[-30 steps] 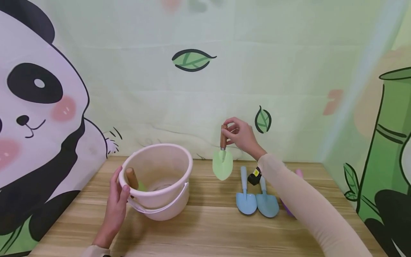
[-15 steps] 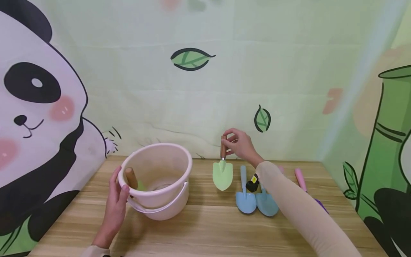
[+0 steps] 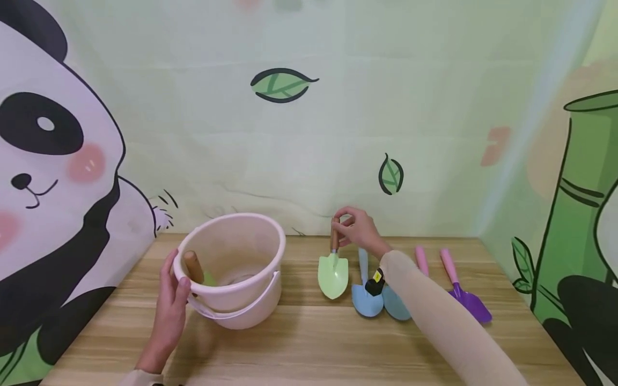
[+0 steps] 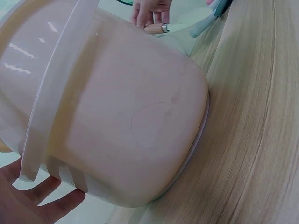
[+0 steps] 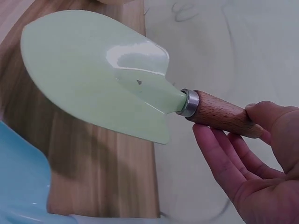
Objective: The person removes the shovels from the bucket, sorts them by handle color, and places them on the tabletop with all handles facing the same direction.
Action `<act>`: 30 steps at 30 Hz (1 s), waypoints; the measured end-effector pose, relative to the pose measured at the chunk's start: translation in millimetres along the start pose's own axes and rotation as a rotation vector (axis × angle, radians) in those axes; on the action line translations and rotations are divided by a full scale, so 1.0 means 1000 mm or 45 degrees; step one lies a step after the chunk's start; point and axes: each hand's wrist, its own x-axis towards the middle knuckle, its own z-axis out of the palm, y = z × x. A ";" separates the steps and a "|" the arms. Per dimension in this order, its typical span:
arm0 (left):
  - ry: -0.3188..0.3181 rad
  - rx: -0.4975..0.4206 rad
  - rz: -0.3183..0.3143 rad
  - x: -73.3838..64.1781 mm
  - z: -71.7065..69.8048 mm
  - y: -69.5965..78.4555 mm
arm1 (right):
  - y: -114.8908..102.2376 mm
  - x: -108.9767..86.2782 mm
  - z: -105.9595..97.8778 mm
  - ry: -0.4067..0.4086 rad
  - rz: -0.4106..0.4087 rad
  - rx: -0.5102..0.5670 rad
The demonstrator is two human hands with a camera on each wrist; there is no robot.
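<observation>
My right hand (image 3: 359, 229) pinches the wooden handle of a pale green hand trowel (image 3: 333, 276) between thumb and fingers. Its blade points down, low over the table, right of the bucket; contact with the wood cannot be told. In the right wrist view the green blade (image 5: 88, 74) shows whole, with a metal collar at the handle. My left hand (image 3: 171, 308) rests against the left side of a pale pink bucket (image 3: 248, 305), fingers extended near the rim. Inside leans another trowel, with a wooden handle (image 3: 194, 267) and a bit of green showing.
Two blue trowels (image 3: 367, 301) lie right of the green one, partly hidden by my right wrist and sleeve. Farther right lie a purple trowel (image 3: 470, 305) with a pink handle and another pink handle (image 3: 421, 260). A printed cloth backdrop (image 3: 328, 134) stands behind the wooden table (image 3: 270, 354).
My right hand has lowered the green trowel toward the table. The purple trowel has come into fuller view as the sleeve shifted. The left hand stays at the bucket.
</observation>
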 end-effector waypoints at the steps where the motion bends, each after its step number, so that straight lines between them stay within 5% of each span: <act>1: 0.000 0.000 0.000 0.000 0.000 0.000 | 0.002 0.000 0.001 -0.007 0.014 0.003; 30: -0.001 -0.084 0.012 -0.001 0.001 -0.001 | 0.040 0.005 0.027 -0.098 0.225 -0.043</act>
